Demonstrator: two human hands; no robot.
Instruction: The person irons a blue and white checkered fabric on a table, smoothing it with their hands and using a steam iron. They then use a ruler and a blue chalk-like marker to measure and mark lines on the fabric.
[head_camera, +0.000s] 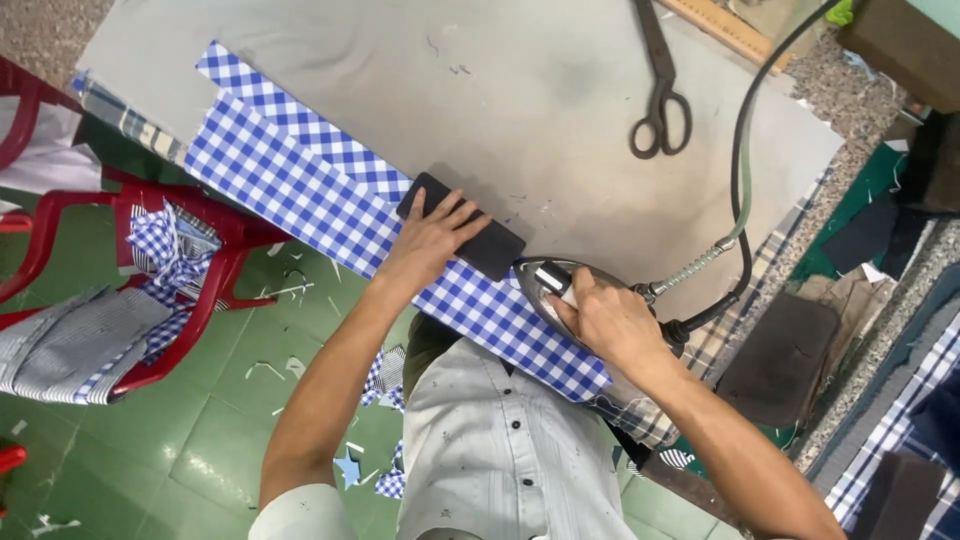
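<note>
A long strip of blue-and-white checked cloth (300, 190) lies along the near edge of a grey padded table (520, 90). My left hand (432, 240) presses flat on a black rectangular block (490, 250) that rests on the cloth. My right hand (605, 315) grips the handle of a steam iron (540, 290), which sits on the cloth just right of the block. The iron's black cord (740, 170) runs up and away across the table.
Large black scissors (660, 100) lie on the table's far side. A red plastic chair (190, 290) piled with checked and striped cloth stands at left on a green tiled floor (200, 440) strewn with scraps. Dark fabric pieces (780, 360) are stacked at right.
</note>
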